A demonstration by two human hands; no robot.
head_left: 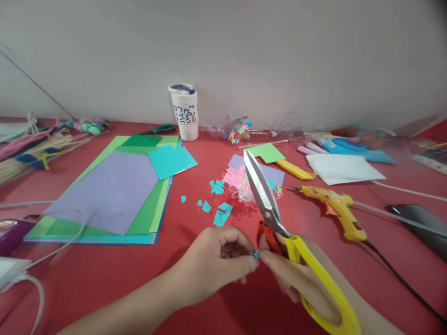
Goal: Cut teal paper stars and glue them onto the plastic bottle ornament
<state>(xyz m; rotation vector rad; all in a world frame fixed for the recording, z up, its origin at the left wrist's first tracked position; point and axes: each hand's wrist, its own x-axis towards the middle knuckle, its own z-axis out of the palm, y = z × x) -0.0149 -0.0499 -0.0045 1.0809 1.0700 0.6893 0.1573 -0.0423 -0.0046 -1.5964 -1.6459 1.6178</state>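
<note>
Near the front of the red table, my left hand (226, 256) pinches a tiny blue paper piece (256, 254) between thumb and fingertips. My right hand (296, 279) is closed around scissors (268, 209) with yellow and red handles, their blades pointing up and away and looking nearly together. The right thumb tip also meets the edge of the small piece. Just beyond the hands lie several blue paper scraps (206, 206) and a larger notched blue scrap (222, 215). Behind the blades is a clear and pink plastic bundle (240, 184), partly hidden.
Coloured paper sheets (108, 190) are stacked at left, near a white cup (185, 111). At right are a yellow glue gun (335, 207) with its cord, a yellow cutter (296, 170), white paper (344, 168) and a dark phone (419, 223). A white cable (42, 293) runs at the left front.
</note>
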